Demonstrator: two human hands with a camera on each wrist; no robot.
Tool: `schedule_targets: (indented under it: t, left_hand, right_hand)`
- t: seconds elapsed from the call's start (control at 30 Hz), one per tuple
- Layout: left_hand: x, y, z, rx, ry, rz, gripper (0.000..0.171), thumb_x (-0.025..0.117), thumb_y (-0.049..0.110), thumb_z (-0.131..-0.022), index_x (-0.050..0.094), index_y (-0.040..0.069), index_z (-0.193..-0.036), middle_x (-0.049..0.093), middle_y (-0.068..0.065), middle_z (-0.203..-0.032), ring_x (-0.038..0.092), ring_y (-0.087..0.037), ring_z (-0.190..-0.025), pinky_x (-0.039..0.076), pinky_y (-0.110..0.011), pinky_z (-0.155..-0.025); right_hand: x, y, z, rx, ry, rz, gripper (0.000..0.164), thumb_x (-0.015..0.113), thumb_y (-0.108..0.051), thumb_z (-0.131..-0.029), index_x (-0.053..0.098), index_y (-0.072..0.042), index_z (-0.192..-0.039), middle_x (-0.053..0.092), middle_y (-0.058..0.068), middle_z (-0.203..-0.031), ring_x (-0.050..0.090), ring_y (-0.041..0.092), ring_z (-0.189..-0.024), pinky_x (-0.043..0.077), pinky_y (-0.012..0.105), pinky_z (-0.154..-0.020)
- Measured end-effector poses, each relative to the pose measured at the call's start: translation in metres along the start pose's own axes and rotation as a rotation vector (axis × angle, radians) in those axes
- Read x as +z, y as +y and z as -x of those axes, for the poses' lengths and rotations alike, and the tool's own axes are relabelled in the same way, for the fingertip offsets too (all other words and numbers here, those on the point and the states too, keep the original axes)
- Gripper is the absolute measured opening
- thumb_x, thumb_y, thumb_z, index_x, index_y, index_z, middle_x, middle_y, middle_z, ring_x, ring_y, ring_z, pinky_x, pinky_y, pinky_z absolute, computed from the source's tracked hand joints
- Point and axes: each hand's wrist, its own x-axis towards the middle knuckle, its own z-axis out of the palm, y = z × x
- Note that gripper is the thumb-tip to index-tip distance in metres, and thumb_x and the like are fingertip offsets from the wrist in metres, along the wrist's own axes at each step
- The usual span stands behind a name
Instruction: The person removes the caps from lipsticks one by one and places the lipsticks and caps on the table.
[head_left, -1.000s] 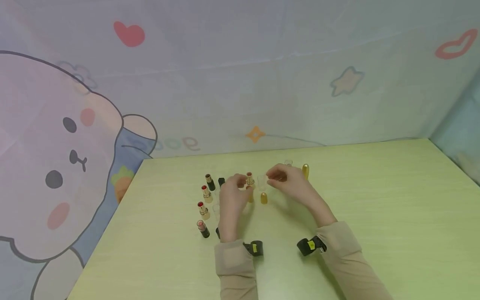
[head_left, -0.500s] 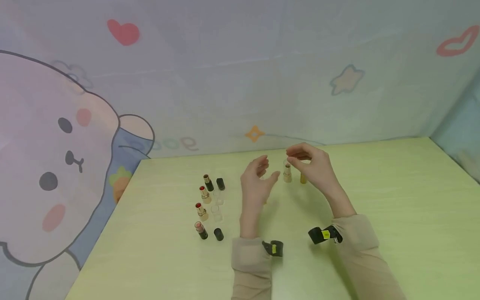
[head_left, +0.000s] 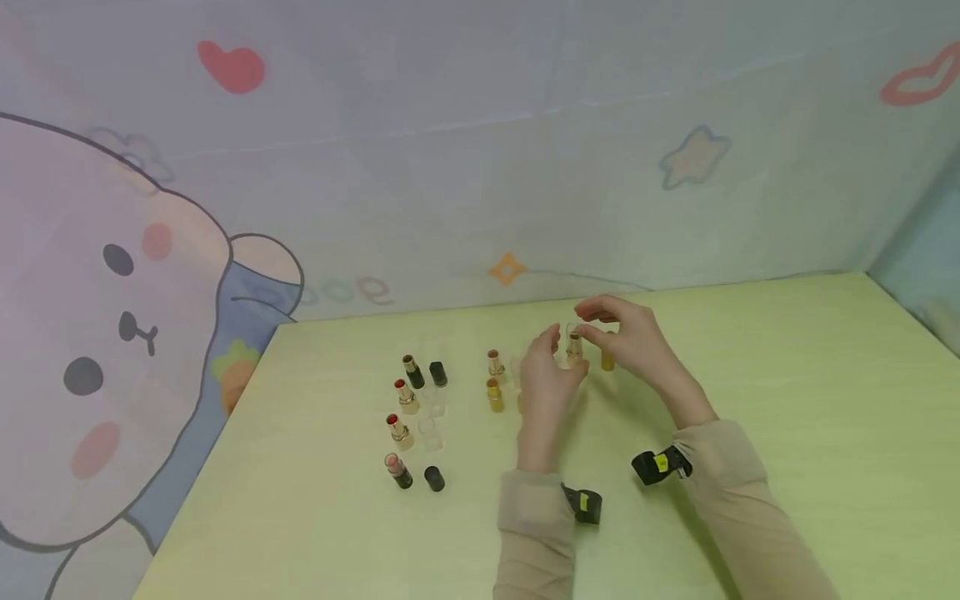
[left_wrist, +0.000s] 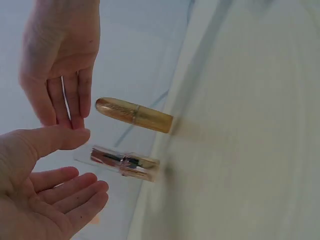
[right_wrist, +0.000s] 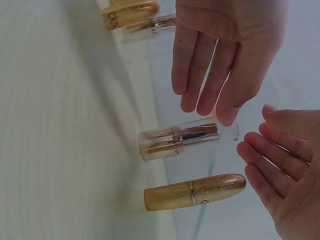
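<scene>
In the head view my left hand (head_left: 551, 379) and right hand (head_left: 626, 333) are on either side of a lipstick in a clear cap (head_left: 574, 347), which stands upright. My right thumb is near its top. Both wrist views show the fingers extended and slightly bent, gripping nothing. The left thumb overlaps the tip of the clear cap (right_wrist: 227, 131) in the right wrist view; contact cannot be told. Beside it stands a gold bullet-shaped lipstick (right_wrist: 195, 192), also visible in the left wrist view, gold lipstick (left_wrist: 135, 115), close to my right hand.
On the left, several uncapped lipsticks (head_left: 399, 432) stand in a column beside black caps (head_left: 438, 373) and clear caps (head_left: 431, 433). Mid-table, a red-tipped lipstick (head_left: 495, 365) and a gold lipstick (head_left: 495, 396) stand near partly hidden caps. A printed cloth (head_left: 450, 167) hangs behind.
My left hand has moved right, from the mid-table lipsticks to the clear-capped one. My right hand has moved right from the mid-table clear cap, then slightly lower. The mid-table lipsticks are uncovered.
</scene>
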Motion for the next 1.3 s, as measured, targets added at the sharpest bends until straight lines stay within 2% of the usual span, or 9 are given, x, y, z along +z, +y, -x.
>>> schedule_targets:
  t: [0.2, 0.4, 0.5, 0.63, 0.87, 1.0, 1.17, 1.3]
  left_hand:
    - [0.011, -0.003, 0.001, -0.071, 0.064, 0.008, 0.054, 0.071, 0.006, -0.081, 0.054, 0.000, -0.132, 0.059, -0.018, -0.131, 0.055, -0.034, -0.123, 0.048, -0.046, -0.101]
    - [0.018, -0.009, 0.003, -0.166, 0.110, 0.073, 0.050, 0.068, 0.003, -0.080, 0.057, -0.001, -0.128, 0.061, -0.018, -0.126, 0.057, -0.035, -0.118, 0.053, -0.049, -0.090]
    - [0.019, -0.014, 0.003, -0.155, 0.125, 0.101, 0.044, 0.068, 0.002, -0.079, 0.061, 0.000, -0.122, 0.065, -0.017, -0.119, 0.061, -0.034, -0.113, 0.053, -0.048, -0.090]
    - [0.018, -0.020, 0.004, -0.104, 0.142, 0.109, 0.037, 0.068, -0.001, -0.078, 0.067, 0.001, -0.115, 0.069, -0.016, -0.112, 0.064, -0.032, -0.108, 0.053, -0.045, -0.092]
    - [0.020, -0.025, 0.004, -0.029, 0.160, 0.050, 0.029, 0.065, -0.006, -0.077, 0.071, 0.002, -0.104, 0.073, -0.015, -0.103, 0.067, -0.030, -0.101, 0.056, -0.042, -0.087]
    - [0.022, -0.025, 0.004, -0.020, 0.171, 0.013, 0.027, 0.066, -0.006, -0.077, 0.072, 0.003, -0.101, 0.074, -0.012, -0.098, 0.069, -0.028, -0.097, 0.056, -0.038, -0.083]
    - [0.022, -0.023, 0.007, -0.031, 0.163, 0.020, 0.026, 0.068, -0.006, -0.077, 0.072, 0.003, -0.101, 0.074, -0.011, -0.096, 0.068, -0.026, -0.095, 0.056, -0.037, -0.081]
    - [0.022, -0.022, 0.007, -0.038, 0.160, 0.025, 0.026, 0.071, -0.004, -0.078, 0.073, 0.005, -0.102, 0.073, -0.009, -0.093, 0.067, -0.023, -0.091, 0.055, -0.033, -0.079]
  right_hand:
    - [0.008, 0.003, -0.001, -0.002, -0.044, 0.059, 0.036, 0.067, -0.019, -0.090, 0.061, -0.002, -0.122, 0.066, 0.018, -0.120, 0.058, 0.035, -0.115, 0.045, 0.052, -0.099]
    - [0.014, 0.002, 0.002, -0.004, -0.079, 0.075, 0.038, 0.067, -0.022, -0.090, 0.061, -0.003, -0.123, 0.065, 0.017, -0.121, 0.059, 0.034, -0.114, 0.045, 0.052, -0.098]
    - [0.016, 0.003, 0.003, -0.007, -0.085, 0.079, 0.038, 0.067, -0.022, -0.090, 0.062, -0.003, -0.122, 0.066, 0.017, -0.120, 0.060, 0.034, -0.113, 0.046, 0.052, -0.098]
    - [0.018, 0.004, 0.004, -0.005, -0.091, 0.074, 0.036, 0.067, -0.021, -0.091, 0.063, -0.003, -0.121, 0.068, 0.017, -0.118, 0.061, 0.034, -0.111, 0.048, 0.051, -0.096]
    - [0.021, 0.003, 0.006, -0.012, -0.105, 0.076, 0.029, 0.067, -0.020, -0.091, 0.066, -0.006, -0.116, 0.071, 0.014, -0.108, 0.065, 0.033, -0.104, 0.052, 0.048, -0.087]
    - [0.021, 0.003, 0.008, -0.015, -0.105, 0.084, 0.026, 0.066, -0.018, -0.091, 0.066, -0.007, -0.115, 0.071, 0.013, -0.106, 0.066, 0.031, -0.102, 0.053, 0.046, -0.084]
    - [0.020, 0.003, 0.011, -0.016, -0.102, 0.082, 0.025, 0.065, -0.015, -0.091, 0.066, -0.006, -0.114, 0.071, 0.013, -0.106, 0.066, 0.032, -0.102, 0.052, 0.049, -0.088]
    - [0.018, 0.002, 0.012, -0.009, -0.099, 0.087, 0.025, 0.064, -0.014, -0.092, 0.065, -0.005, -0.116, 0.071, 0.014, -0.107, 0.065, 0.032, -0.101, 0.052, 0.046, -0.085]
